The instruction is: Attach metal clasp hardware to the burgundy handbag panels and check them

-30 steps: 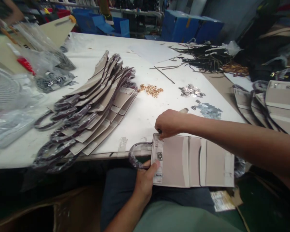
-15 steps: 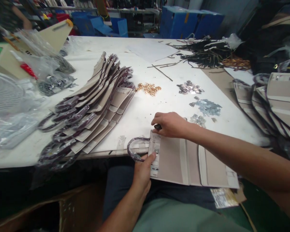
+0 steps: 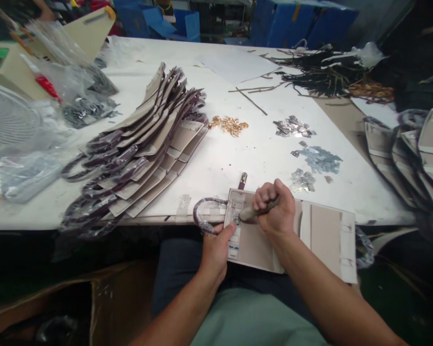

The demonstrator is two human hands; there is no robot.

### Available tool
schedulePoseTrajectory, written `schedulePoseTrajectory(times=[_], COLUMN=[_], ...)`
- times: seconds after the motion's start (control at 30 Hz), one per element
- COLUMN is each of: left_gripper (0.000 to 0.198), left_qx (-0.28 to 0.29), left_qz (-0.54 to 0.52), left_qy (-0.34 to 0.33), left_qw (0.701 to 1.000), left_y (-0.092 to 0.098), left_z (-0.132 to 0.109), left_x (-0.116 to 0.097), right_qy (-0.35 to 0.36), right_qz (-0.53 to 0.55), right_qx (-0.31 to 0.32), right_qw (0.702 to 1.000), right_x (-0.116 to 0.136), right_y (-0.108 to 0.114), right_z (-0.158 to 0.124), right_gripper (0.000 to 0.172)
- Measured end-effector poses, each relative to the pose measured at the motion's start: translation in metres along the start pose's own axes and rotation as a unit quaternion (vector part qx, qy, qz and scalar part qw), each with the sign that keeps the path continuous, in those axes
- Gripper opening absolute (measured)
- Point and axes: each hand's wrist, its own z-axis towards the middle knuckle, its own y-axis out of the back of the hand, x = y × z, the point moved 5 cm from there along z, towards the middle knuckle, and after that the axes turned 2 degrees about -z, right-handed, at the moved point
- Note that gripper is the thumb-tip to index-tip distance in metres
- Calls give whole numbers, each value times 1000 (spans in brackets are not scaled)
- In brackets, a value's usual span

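Note:
My left hand [image 3: 216,247] is closed on the near left edge of a beige bag panel [image 3: 324,230], its thumb beside a small metal piece [image 3: 236,219] on the pale strip. From that edge curls a plastic-wrapped dark purple handle [image 3: 198,214]. My right hand [image 3: 277,206] makes a fist around a blunt, grey-brown, rod-shaped tool [image 3: 248,213]. The tool's thick end lies at the metal piece; whether it touches is unclear. A short dark strap with a metal fitting [image 3: 243,180] sticks out past the panel's far edge. The panel rests partly on the table edge and over my lap.
Stacked beige bag panels [image 3: 155,139] lie left, more panels [image 3: 393,154] right. Gold-coloured pieces [image 3: 229,126], silver plates [image 3: 292,127], grey plates [image 3: 321,159] and thin washers [image 3: 303,179] form piles on the white table [image 3: 238,158]. Dark strips [image 3: 321,72] lie at the back.
My right hand has moved from the panel's far left corner toward me, and the tool now points at the metal piece. The strap with its fitting has come into sight. The view has tilted down slightly.

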Motion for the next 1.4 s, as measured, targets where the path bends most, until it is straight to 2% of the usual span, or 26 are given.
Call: schedulePoseTrajectory(times=[0.23,0.5,0.63,0.73,0.83,0.93,1.03,1.13,1.27,1.33,1.4], left_gripper=[43,36,31,27,27,27,28,31,31,30,29], left_qx=[2,10,22,31,34,32,26,24,28,29,34], left_qz=[-11,16,30,29,13,-1,-12,-19,-24,-26,-28], left_qy=[25,17,-12,-31,-33,-44,-70,-82,-78,-73,-59], left_qw=[1000,1000,999,999,999,998,997,996,996,997,997], left_y=[0,1,2,1,1,1,2,3,1,0,-1], left_z=[0,2,3,4,3,3,3,4,3,2,1], left_x=[0,-3,-6,-7,-5,-4,-5,-6,-7,-7,-5], right_qy=[30,105,142,76,5,-2,-6,11,43,49,47], right_qz=[-8,-96,-222,-326,-347,-353,-400,-425,-412,-404,-387], right_qx=[-3,84,145,204,229,262,317,351,386,388,365], right_qw=[1000,986,954,920,910,898,860,835,824,827,846], right_x=[5,-1,-5,-9,-9,-7,-13,-15,-13,-9,-2], right_y=[5,-17,-30,-43,-58,-77,-90,-91,-80,-74,-69], right_z=[-10,-24,-29,-20,-9,-8,-15,-19,-21,-20,-18], right_gripper=[45,40,41,45,47,49,51,50,47,47,48])
